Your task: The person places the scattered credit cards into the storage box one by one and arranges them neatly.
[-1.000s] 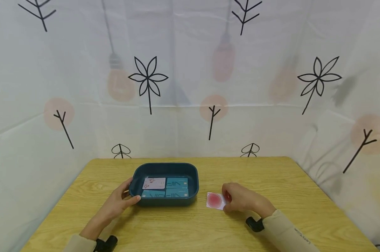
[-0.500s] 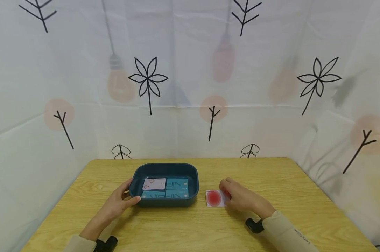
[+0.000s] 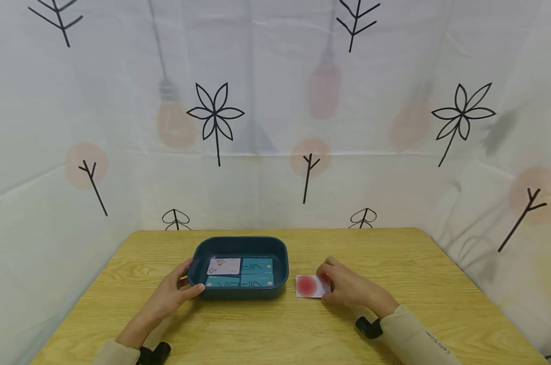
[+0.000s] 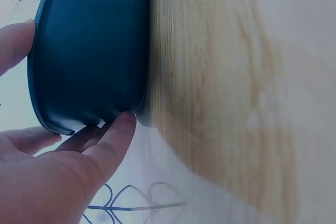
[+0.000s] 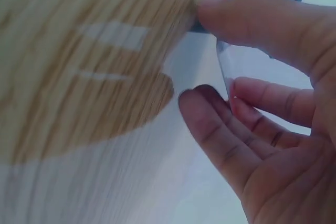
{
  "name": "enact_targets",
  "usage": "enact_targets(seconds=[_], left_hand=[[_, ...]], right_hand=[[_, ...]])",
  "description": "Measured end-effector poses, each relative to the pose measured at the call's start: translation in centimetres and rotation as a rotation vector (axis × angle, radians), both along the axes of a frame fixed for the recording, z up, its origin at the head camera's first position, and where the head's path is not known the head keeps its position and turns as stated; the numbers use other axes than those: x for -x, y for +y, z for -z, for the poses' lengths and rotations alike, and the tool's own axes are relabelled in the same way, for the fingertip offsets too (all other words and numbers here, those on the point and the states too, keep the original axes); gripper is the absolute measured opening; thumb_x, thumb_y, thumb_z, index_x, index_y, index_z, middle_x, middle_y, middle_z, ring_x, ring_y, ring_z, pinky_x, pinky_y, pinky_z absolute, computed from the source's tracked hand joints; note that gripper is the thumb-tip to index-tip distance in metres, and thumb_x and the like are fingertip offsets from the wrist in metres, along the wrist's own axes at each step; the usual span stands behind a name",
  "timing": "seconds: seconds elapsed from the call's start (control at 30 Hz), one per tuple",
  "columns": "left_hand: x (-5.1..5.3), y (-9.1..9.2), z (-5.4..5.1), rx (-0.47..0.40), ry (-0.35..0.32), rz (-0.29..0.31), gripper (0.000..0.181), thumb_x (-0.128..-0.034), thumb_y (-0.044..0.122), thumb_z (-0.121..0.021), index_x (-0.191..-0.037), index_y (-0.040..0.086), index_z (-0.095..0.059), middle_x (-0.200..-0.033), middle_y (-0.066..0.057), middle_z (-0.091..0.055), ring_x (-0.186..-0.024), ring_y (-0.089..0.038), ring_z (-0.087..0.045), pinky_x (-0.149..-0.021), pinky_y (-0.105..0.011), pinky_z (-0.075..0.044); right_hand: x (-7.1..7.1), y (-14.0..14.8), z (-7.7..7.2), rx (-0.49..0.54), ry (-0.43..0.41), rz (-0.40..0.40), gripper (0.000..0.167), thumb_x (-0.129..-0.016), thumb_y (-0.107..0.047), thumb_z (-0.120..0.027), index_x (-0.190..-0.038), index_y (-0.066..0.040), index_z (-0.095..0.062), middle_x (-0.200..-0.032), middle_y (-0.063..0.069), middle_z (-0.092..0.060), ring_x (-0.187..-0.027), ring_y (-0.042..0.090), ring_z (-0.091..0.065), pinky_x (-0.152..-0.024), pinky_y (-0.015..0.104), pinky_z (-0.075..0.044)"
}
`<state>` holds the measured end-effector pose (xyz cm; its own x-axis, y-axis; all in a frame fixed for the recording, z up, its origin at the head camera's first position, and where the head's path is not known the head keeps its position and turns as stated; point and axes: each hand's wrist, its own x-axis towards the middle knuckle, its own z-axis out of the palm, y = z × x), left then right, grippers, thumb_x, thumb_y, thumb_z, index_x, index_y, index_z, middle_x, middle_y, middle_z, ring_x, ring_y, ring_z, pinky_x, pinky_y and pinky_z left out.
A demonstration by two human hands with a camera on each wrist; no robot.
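A dark teal rectangular plastic box (image 3: 239,293) stands on the table left of centre. Inside it lie several cards: a white one with a reddish print (image 3: 223,266) and teal ones (image 3: 256,280) with dark lettering. My left hand (image 3: 163,294) holds the box at its left end, thumb at the front corner and fingers round the side, as the left wrist view also shows. To the right of the box, my right hand (image 3: 348,286) pinches a white card with red circles (image 3: 307,286) between thumb and fingers. The hand hides part of the card's right end.
The wooden table (image 3: 257,334) ends against a white patterned cloth (image 3: 275,192) at the back. A gap of table surface separates the box from the card. Black wrist cameras (image 3: 369,327) sit at both sleeves.
My right hand has shifted slightly left and away from me with the card, which has turned a little and now lies straighter. The left hand and the box have stayed put.
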<state>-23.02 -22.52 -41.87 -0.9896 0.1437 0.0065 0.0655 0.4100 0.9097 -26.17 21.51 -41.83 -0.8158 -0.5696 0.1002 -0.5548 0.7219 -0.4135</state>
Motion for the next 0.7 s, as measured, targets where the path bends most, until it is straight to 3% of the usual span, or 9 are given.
enact_targets(seconds=[0.3, 0.7], left_hand=[[0.05, -0.07, 0.13, 0.013, -0.002, -0.012, 0.081, -0.0894, 0.022, -0.069, -0.152, 0.007, -0.02, -0.147, -0.023, -0.035, -0.129, -0.043, -0.04, -0.09, -0.043, -0.05], [-0.06, 0.03, -0.04, 0.03, 0.001, -0.021, 0.082, -0.0885, 0.026, -0.07, -0.152, 0.008, -0.022, -0.147, -0.023, -0.035, -0.129, -0.043, -0.041, -0.092, -0.043, -0.049]], right_hand=[[-0.05, 0.06, 0.04, -0.021, 0.008, 0.011, 0.046, -0.073, -0.017, -0.08, -0.114, -0.014, -0.061, -0.098, -0.003, -0.045, -0.085, 0.013, -0.048, -0.073, 0.027, -0.045], [-0.09, 0.02, -0.05, -0.047, 0.059, 0.019, 0.045, -0.07, -0.019, -0.083, -0.11, -0.013, -0.062, -0.093, -0.003, -0.046, -0.082, 0.013, -0.045, -0.069, 0.025, -0.042]])
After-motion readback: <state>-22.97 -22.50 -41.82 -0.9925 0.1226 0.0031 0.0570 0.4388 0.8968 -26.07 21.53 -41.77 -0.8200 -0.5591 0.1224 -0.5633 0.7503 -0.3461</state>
